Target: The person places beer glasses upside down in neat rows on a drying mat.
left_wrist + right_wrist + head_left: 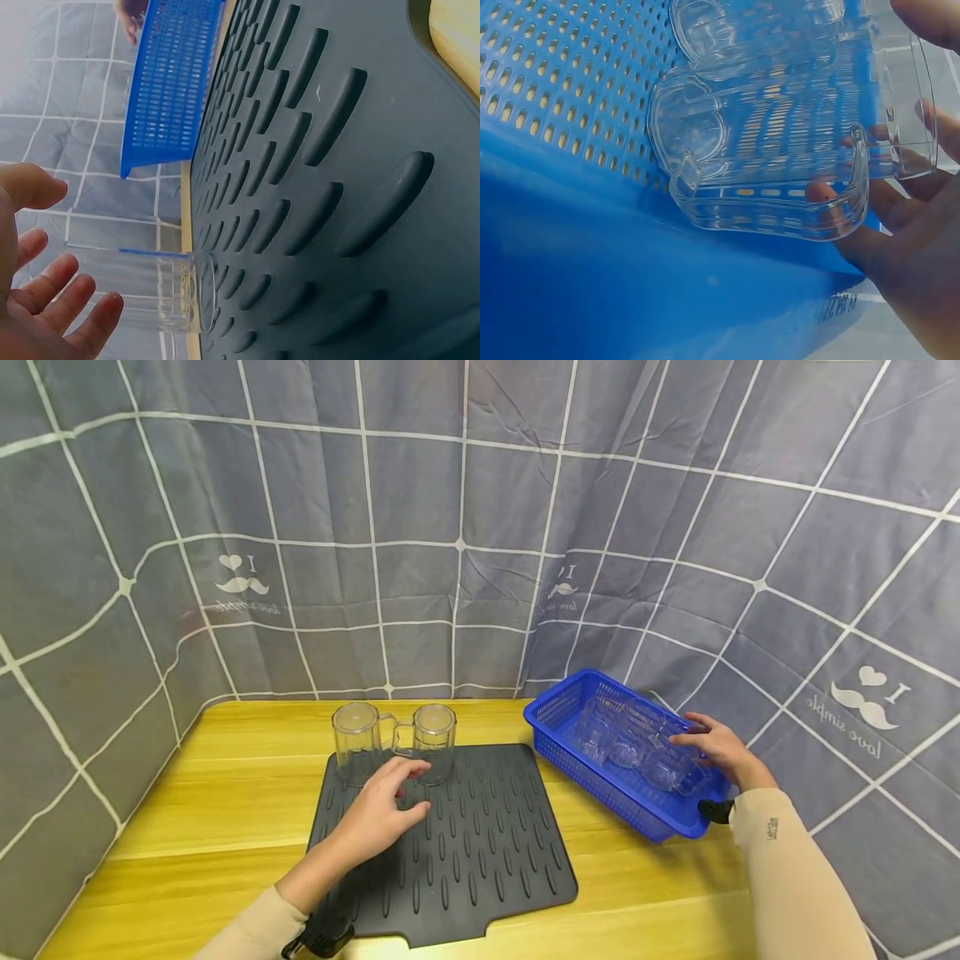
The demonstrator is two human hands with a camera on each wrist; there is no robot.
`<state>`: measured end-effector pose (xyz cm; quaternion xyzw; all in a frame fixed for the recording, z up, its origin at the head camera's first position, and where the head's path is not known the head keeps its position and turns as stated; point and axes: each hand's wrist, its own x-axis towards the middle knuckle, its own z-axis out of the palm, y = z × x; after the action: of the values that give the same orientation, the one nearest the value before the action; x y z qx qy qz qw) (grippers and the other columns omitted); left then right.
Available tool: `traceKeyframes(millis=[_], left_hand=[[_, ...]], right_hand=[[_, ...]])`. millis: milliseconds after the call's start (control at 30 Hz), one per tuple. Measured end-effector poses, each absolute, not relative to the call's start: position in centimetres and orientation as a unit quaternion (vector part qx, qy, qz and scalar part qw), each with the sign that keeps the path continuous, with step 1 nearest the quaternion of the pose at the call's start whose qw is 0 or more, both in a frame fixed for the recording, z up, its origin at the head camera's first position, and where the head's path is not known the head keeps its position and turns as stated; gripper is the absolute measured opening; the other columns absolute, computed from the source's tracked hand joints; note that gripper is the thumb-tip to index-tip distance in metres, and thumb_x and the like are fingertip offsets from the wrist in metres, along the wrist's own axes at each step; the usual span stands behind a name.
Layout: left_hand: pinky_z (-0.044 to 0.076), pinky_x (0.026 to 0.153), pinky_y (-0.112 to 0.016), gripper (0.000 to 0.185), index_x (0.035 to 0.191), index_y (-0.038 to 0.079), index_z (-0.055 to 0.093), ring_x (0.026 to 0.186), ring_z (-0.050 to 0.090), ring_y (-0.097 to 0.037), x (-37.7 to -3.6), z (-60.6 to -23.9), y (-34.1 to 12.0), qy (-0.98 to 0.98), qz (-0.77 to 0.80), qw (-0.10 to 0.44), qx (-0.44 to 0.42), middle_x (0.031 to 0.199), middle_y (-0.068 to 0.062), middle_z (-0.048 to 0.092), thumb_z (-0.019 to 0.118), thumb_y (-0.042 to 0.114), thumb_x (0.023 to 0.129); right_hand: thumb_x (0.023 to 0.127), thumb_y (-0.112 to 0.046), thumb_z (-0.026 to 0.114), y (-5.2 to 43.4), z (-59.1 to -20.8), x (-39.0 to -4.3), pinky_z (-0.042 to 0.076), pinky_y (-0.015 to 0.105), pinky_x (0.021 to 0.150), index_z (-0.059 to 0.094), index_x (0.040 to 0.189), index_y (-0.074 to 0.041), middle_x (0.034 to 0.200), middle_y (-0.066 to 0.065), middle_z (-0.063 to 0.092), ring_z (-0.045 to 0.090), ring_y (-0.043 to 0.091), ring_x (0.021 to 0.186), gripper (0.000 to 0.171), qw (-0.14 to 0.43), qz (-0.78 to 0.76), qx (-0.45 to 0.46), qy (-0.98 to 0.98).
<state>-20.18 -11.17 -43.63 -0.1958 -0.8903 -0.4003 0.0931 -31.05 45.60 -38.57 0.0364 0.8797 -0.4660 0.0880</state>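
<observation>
Perforated bright-blue plastic basket (pixel 558 714) holds clear ribbed plastic mugs (pixel 637 747); two clear plastic mugs (pixel 393 743) stand on a dark-grey rubber mat (pixel 487 852) patterned with oval ridges; yellow wood-grain surface (pixel 225 777); grey curtain (pixel 450 527), white grid lines.

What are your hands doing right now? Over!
Left hand open above the black mat, near two upright mugs. Right hand in the blue basket, fingers around a clear mug. Nothing in the way.

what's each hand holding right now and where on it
The right hand closes round a clear mug in the blue basket, near its rim. The left hand holds nothing.
</observation>
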Motion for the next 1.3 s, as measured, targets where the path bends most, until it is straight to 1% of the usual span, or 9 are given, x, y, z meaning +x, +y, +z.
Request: traceKeyframes(millis=[267,400,533,700,800,967,1033,1200,1300], left_hand=[[0.048,0.08,-0.035,0.052,0.138,0.023,0.057,0.093,0.052,-0.014,-19.8,-43.4,-11.1,-0.891,-0.403,0.086,-0.191,0.128,0.005,0.057,0.076,0.024,0.09],[0.048,0.081,-0.034,0.051,0.138,0.024,0.057,0.094,0.051,-0.012,-19.7,-43.4,-11.1,-0.893,-0.4,0.077,-0.193,0.128,0.007,0.057,0.076,0.026,0.09],[0.047,0.081,-0.034,0.05,0.137,0.024,0.058,0.094,0.05,-0.013,-19.7,-43.5,-11.1,-0.893,-0.401,0.075,-0.193,0.127,0.008,0.056,0.075,0.026,0.09],[0.048,0.083,-0.034,0.05,0.137,0.024,0.058,0.1,0.052,-0.011,-19.7,-43.6,-11.1,-0.894,-0.4,0.068,-0.192,0.127,0.009,0.056,0.075,0.026,0.09],[0.048,0.083,-0.034,0.05,0.137,0.025,0.058,0.102,0.053,-0.01,-19.8,-43.5,-11.0,-0.896,-0.396,0.059,-0.191,0.128,0.009,0.056,0.075,0.027,0.09],[0.045,0.077,-0.031,0.05,0.136,0.028,0.058,0.094,0.05,-0.012,-19.8,-43.6,-10.8,-0.897,-0.394,0.04,-0.193,0.13,0.006,0.057,0.076,0.027,0.09],[0.045,0.076,-0.031,0.05,0.136,0.028,0.058,0.093,0.05,-0.012,-19.9,-43.7,-10.8,-0.897,-0.395,0.036,-0.196,0.131,0.006,0.056,0.075,0.026,0.09],[0.043,0.075,-0.03,0.05,0.137,0.029,0.057,0.09,0.049,-0.012,-20.0,-43.8,-10.6,-0.897,-0.396,0.027,-0.197,0.132,0.005,0.056,0.075,0.027,0.09],[0.043,0.074,-0.031,0.05,0.137,0.029,0.057,0.088,0.049,-0.013,-20.0,-43.8,-10.5,-0.896,-0.398,0.023,-0.196,0.133,0.004,0.056,0.075,0.027,0.09]], right_hand=[[0.097,-0.029,0.066,45.0,-38.0,-30.7,0.044,0.061,0.106,0.015,0.159,0.003,0.156,0.036,0.027,0.036,0.051,0.14,0.086,0.08,-0.435,0.05,0.895],[0.096,-0.033,0.068,45.0,-37.9,-30.6,0.05,0.055,0.102,0.02,0.158,0.003,0.155,0.035,0.032,0.041,0.05,0.137,0.087,0.07,-0.426,0.057,0.9],[0.095,-0.035,0.068,45.3,-37.9,-30.5,0.055,0.049,0.095,0.024,0.157,0.004,0.153,0.035,0.035,0.046,0.048,0.133,0.085,0.061,-0.421,0.057,0.903],[0.096,-0.035,0.067,45.6,-37.7,-30.3,0.058,0.043,0.088,0.025,0.157,0.004,0.153,0.035,0.035,0.045,0.048,0.133,0.083,0.058,-0.424,0.063,0.901],[0.096,-0.038,0.067,45.7,-37.4,-30.2,0.058,0.043,0.088,0.023,0.157,0.003,0.155,0.035,0.033,0.042,0.049,0.136,0.086,0.061,-0.423,0.065,0.902],[0.096,-0.043,0.067,46.0,-36.3,-29.9,0.058,0.045,0.089,0.02,0.159,0.002,0.155,0.035,0.03,0.039,0.051,0.138,0.091,0.062,-0.409,0.056,0.909],[0.096,-0.045,0.066,46.1,-35.8,-29.8,0.058,0.047,0.089,0.02,0.159,0.001,0.155,0.035,0.03,0.039,0.052,0.138,0.091,0.061,-0.4,0.051,0.913],[0.097,-0.043,0.065,46.0,-34.3,-29.2,0.057,0.05,0.092,0.021,0.158,0.002,0.152,0.036,0.034,0.043,0.053,0.134,0.087,0.051,-0.39,0.035,0.919],[0.098,-0.041,0.065,45.8,-33.6,-28.9,0.057,0.05,0.09,0.023,0.157,0.003,0.15,0.037,0.037,0.046,0.052,0.131,0.085,0.039,-0.383,0.024,0.922]])
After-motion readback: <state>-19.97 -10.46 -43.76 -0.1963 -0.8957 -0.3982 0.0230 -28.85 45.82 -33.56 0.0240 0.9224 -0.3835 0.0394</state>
